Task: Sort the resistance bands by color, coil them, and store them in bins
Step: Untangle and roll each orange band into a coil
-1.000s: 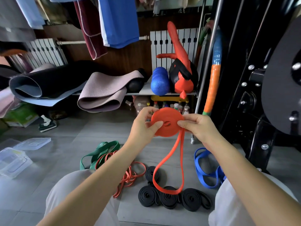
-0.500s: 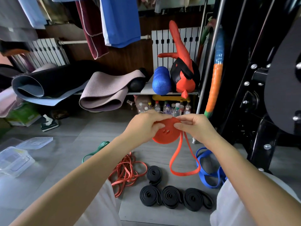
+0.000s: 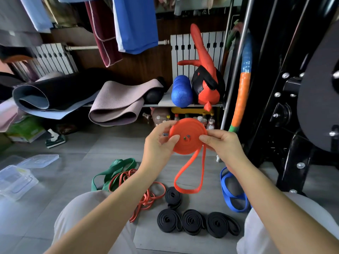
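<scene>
I hold an orange resistance band (image 3: 187, 139) wound into a flat coil in front of me. My left hand (image 3: 159, 143) grips the coil's left edge, thumb on its face. My right hand (image 3: 222, 144) pinches the right edge where the loose tail leaves it. The tail hangs in a loop down to just above the floor. On the floor lie several coiled black bands (image 3: 190, 221), a loose blue band (image 3: 233, 195) at right, a green band (image 3: 113, 170) and tangled thin orange-red bands (image 3: 146, 195) at left.
Clear plastic bins (image 3: 15, 182) and a lid (image 3: 39, 159) sit on the floor at far left. Rolled mats (image 3: 113, 105), a blue roller (image 3: 181, 91) and a red bag fill a low shelf ahead. A black weight machine (image 3: 293, 107) stands at right. My knees frame the bands.
The coil has grown as more of the orange tail was wound on; the hanging loop is shorter than a second ago. Both hands shifted their grip around the coil's rim.
</scene>
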Demonstrator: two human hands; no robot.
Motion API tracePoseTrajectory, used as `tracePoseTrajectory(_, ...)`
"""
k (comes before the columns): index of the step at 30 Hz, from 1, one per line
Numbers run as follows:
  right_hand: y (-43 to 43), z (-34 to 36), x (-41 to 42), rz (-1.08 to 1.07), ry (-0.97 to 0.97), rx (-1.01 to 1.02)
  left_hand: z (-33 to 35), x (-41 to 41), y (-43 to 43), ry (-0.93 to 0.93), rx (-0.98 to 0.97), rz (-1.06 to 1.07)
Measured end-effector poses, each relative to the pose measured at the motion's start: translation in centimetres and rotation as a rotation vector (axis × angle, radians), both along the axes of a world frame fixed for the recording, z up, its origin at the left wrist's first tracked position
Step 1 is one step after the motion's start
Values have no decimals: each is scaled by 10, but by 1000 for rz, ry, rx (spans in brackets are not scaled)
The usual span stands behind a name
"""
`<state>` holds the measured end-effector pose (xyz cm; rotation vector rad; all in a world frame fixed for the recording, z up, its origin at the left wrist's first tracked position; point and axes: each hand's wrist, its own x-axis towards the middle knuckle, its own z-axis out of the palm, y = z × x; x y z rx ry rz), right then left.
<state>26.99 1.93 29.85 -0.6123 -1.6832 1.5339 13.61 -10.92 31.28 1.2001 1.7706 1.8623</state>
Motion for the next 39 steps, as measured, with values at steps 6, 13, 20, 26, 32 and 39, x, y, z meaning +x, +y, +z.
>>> tracePoseTrajectory(6,7,3,5,138,-215,215,5,-15,-6,457,-317,-11)
tracePoseTrajectory(13,1,7,-8,111,-386,456,25,-15,4,735,-467,-54)
tracePoseTrajectory(20,2,12,-12,79,-431,568,24,-16,3,665,-470,-67)
tracePoseTrajectory(26,2,14,-15,97,-363,498,22,-17,-2,797,-412,-136)
tracePoseTrajectory(32,5,3,-3,130,-243,186,21,-23,-8,309,-231,-65)
tracePoseTrajectory(39,-1,-8,-6,112,-120,4,13,-13,-12,-30,-99,-56)
